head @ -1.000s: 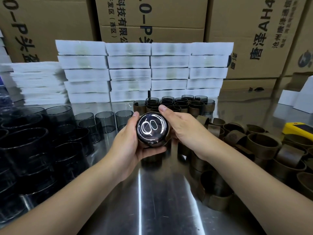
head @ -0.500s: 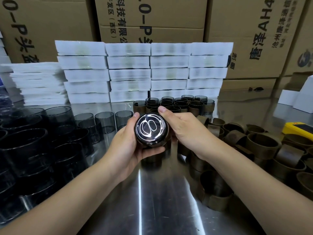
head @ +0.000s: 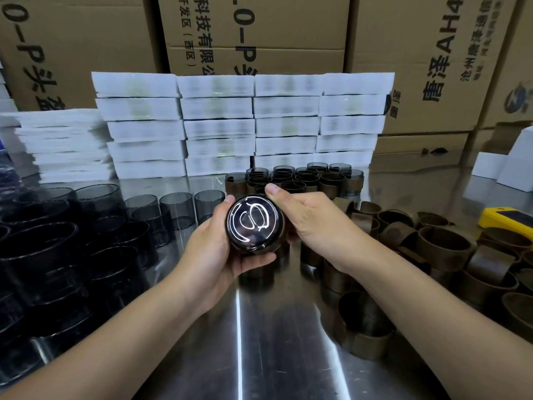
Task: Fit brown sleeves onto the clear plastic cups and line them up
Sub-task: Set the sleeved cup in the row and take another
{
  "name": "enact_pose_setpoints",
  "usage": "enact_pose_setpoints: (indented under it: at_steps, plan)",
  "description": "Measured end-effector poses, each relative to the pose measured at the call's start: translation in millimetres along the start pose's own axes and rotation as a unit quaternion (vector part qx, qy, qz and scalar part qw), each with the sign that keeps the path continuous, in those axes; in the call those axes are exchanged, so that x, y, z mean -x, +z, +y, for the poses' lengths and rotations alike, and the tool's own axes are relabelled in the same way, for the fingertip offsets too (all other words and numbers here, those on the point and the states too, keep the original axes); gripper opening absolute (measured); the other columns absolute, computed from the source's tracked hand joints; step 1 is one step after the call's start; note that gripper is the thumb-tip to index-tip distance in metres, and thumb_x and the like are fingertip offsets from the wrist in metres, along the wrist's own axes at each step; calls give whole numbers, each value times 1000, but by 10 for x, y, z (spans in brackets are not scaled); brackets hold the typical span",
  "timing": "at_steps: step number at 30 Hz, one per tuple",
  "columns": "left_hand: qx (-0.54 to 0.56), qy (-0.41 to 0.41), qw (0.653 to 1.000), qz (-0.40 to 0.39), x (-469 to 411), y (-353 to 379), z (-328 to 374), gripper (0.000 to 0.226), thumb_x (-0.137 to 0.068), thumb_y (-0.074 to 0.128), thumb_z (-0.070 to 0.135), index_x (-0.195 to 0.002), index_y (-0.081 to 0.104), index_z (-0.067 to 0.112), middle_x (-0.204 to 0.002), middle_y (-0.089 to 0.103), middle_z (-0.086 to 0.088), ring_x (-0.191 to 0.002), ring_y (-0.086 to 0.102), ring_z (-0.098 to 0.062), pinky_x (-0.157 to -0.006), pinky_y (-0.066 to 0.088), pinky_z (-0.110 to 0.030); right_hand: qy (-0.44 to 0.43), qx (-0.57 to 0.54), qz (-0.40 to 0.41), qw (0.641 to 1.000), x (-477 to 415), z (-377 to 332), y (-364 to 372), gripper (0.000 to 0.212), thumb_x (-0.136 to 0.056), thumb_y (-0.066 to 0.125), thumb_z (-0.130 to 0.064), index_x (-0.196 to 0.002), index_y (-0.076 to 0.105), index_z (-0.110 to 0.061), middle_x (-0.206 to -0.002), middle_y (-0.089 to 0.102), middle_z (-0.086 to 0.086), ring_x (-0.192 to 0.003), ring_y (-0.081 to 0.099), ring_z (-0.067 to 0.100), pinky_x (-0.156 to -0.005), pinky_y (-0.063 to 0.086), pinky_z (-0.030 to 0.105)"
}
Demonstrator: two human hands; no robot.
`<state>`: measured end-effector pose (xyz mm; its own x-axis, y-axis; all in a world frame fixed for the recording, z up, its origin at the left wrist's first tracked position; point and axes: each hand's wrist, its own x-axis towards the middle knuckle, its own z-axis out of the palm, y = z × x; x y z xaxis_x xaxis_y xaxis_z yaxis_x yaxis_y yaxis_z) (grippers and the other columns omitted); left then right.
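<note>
A clear smoky plastic cup (head: 253,223) is held above the steel table with its glossy base turned toward me. My left hand (head: 213,241) cups it from the left and below. My right hand (head: 308,216) grips its right side, thumb on the top rim, where a brown sleeve edge shows around the cup. Bare cups (head: 176,207) stand in rows on the left. Sleeved cups (head: 302,179) are grouped behind my hands. Loose brown sleeves (head: 444,246) lie in a pile on the right.
The reflective steel table (head: 259,342) runs toward me. Stacks of white flat packs (head: 216,125) line the back, with cardboard cartons (head: 259,30) behind. A yellow device (head: 507,219) lies at the right edge. White boxes (head: 507,166) stand at far right.
The cup has turned slightly in my hands, as the shifting reflections on its base show. Both hands have stayed in nearly the same place.
</note>
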<state>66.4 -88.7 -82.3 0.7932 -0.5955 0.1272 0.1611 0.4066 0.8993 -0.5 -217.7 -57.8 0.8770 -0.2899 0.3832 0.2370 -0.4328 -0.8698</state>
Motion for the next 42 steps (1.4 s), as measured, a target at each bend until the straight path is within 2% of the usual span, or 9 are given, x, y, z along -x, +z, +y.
enact_pose_setpoints:
  at_steps: [9,17,20,23,25,29,33,37,42]
  plan:
    - [-63,96,991,62,20,52,23,29,-99,44,37,-108,64,19,-94,74,-1,-86,72,-12,-55,55,-27,27,-204,-86,975,19,-110,-123,35,-72,65,-35,-102,65,-17,-47,55,-13,-39,44,0,-37,29,13]
    - [-136,169,948,234,-141,-145,58,18,-97,49,17,-86,60,27,-83,58,9,-75,53,-3,-62,44,-16,13,-210,84,974,-169,17,-378,24,-88,60,-2,-104,56,-19,-81,57,-5,-58,53,7,-67,55,25]
    - [-272,176,931,169,-161,-166,-30,20,-93,56,13,-92,64,31,-99,62,13,-95,55,-2,-83,40,-16,26,-126,74,989,-208,93,-339,32,-88,57,4,-107,52,-22,-100,58,-1,-73,59,10,-82,54,29]
    - [-537,196,818,55,-140,-208,-165,39,-87,65,28,-123,56,39,-130,42,20,-125,34,-1,-106,23,-22,41,-85,55,994,-222,130,-283,40,-86,56,8,-113,47,-20,-112,56,1,-88,60,13,-93,50,33]
    - [-592,177,786,-6,-124,-222,-251,56,-83,68,35,-135,48,38,-140,31,18,-131,26,1,-107,17,-18,44,-84,46,994,-232,139,-245,41,-86,56,10,-115,47,-18,-115,55,3,-90,59,15,-96,48,36]
    - [-570,170,799,-88,-125,-221,-338,49,-83,71,30,-128,51,31,-139,23,17,-111,27,31,-89,13,10,37,-95,17,995,-313,107,-178,42,-84,54,14,-115,45,-13,-98,56,-2,-92,57,17,-86,50,28]
    - [-558,199,798,-114,-119,-202,-326,36,-84,70,23,-117,57,30,-138,28,14,-121,30,12,-91,11,9,42,-25,-30,998,-508,17,-59,43,-84,54,13,-118,45,-12,-94,55,-4,-94,56,17,-93,48,34]
    - [-550,217,794,-138,-102,-192,-312,32,-84,70,21,-114,62,28,-133,31,16,-114,28,26,-91,12,9,64,44,-87,993,-684,-59,72,30,-89,47,6,-114,47,-11,-90,55,-2,-77,63,15,-83,52,31]
    - [-562,213,785,-152,-85,-191,-303,30,-85,69,25,-114,62,28,-133,26,17,-123,24,12,-96,11,6,94,170,-107,975,-797,-90,202,12,-91,42,-5,-93,49,-16,-80,61,9,-78,68,24,-73,53,35]
